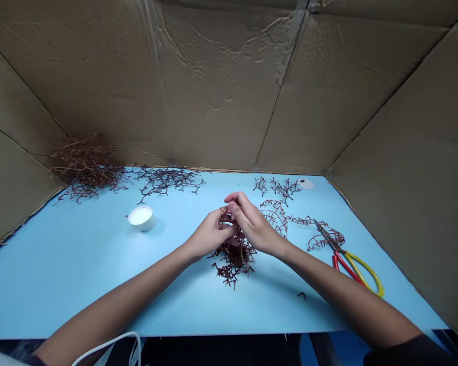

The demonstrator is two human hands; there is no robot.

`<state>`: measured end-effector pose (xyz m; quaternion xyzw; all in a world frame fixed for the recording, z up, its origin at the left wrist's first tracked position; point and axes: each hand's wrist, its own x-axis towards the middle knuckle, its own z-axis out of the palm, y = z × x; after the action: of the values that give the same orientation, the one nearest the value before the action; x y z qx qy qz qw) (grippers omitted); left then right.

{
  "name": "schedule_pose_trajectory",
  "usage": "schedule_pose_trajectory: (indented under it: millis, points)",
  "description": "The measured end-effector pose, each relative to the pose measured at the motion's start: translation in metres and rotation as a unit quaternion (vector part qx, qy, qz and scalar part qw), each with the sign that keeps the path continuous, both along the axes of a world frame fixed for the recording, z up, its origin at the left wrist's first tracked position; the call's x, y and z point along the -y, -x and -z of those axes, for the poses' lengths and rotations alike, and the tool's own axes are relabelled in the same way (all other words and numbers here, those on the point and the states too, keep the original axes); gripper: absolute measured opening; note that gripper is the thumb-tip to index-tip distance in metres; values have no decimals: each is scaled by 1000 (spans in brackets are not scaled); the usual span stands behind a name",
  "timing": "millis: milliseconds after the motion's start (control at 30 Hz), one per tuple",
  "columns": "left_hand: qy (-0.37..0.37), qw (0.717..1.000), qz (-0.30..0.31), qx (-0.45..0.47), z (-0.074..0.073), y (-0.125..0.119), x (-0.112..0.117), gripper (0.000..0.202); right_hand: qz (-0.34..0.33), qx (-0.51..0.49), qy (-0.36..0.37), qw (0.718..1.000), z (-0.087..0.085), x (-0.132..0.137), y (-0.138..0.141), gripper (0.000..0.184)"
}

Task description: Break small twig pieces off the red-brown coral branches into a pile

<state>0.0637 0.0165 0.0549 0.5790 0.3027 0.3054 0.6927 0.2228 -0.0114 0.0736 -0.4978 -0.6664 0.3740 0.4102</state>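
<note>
My left hand [209,234] is closed around a dark reddish-brown twig-like piece [226,217] above the middle of the table. Close against it, my right hand [255,226] has thumb and forefinger pinched at the upper end of the same piece. Fingers cover much of it, so its full shape is hidden. Directly below both hands lies a heap of short, V-shaped brown twig bits [232,264]. Just beyond my right hand, curved chains of joined brown twigs [277,216] rest flat on the table.
Scissors [343,254] with red and yellow handles lie at right, over another twig chain [316,243]. A white cup [142,218] stands left. Twig piles [87,168] fill the back left; branched clusters [284,188] lie at the back right. Cardboard walls [221,91] enclose the blue table [80,274].
</note>
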Motion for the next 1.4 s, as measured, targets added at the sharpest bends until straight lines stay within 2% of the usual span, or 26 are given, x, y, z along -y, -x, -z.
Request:
schedule_pose_trajectory:
  millis: [67,133,200,333,467,533,633,733,833,967,1100,1267,1400]
  points:
    - [41,999,8,27,0,0,0,28,19,41,-49,998,-1,-3,3,31]
    - [53,998,-18,40,-1,2,-1,31,46,81,-85,992,1,-4,4,30]
    - [63,995,-61,54,0,4,-2,37,70,90,-83,990,5,-3,4,30]
    - [105,986,-114,66,4,9,-5,37,90,25,-34,995,20,-4,1,30]
    - [170,974,-124,89,7,13,-3,35,48,-67,51,995,38,-5,1,28]
    - [198,967,-122,104,8,16,-1,36,30,-59,77,995,44,-2,4,32]
    - [179,973,-113,92,10,21,1,36,-10,-9,95,995,48,4,8,48]
    - [140,983,-98,63,12,25,4,37,-56,-29,129,990,50,9,10,57]
    - [147,982,-98,70,13,30,8,38,-111,-32,165,980,48,12,9,57]
    - [241,960,-73,124,13,34,12,37,-153,-11,167,974,39,16,2,50]
    - [319,934,-23,156,9,33,16,41,-207,21,147,967,26,15,-9,45]
    - [322,936,7,141,-1,25,24,47,-281,78,96,952,7,14,-26,41]
    - [327,936,16,128,-6,18,34,52,-284,151,74,944,-3,24,-31,35]
